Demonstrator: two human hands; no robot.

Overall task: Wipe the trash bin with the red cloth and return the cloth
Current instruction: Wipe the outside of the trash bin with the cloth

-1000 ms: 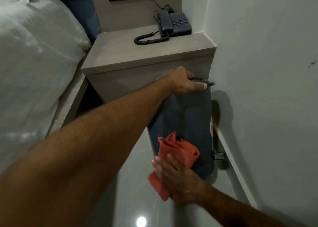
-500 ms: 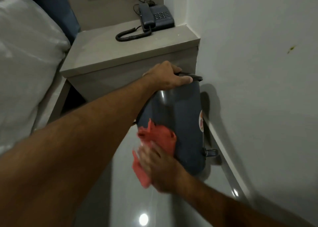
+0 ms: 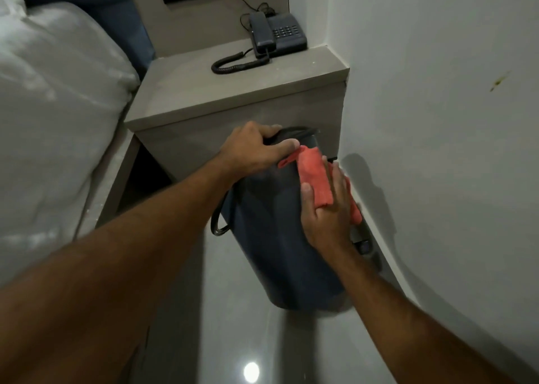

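A dark blue-grey trash bin stands tilted on the glossy floor, in front of the bedside table and close to the right wall. My left hand grips its top rim and lid. My right hand presses the red cloth flat against the bin's upper right side, just below the rim. Part of the cloth is hidden under my fingers. A thin black bail handle hangs off the bin's left side.
A grey bedside table carries a dark telephone with a coiled cord. A bed with white linen lies on the left. The white wall and its baseboard run close on the right. The floor is shiny grey tile.
My right hand has slid the red cloth up from the bin's lower left side to its upper right side near the rim. My left hand has kept hold of the rim.
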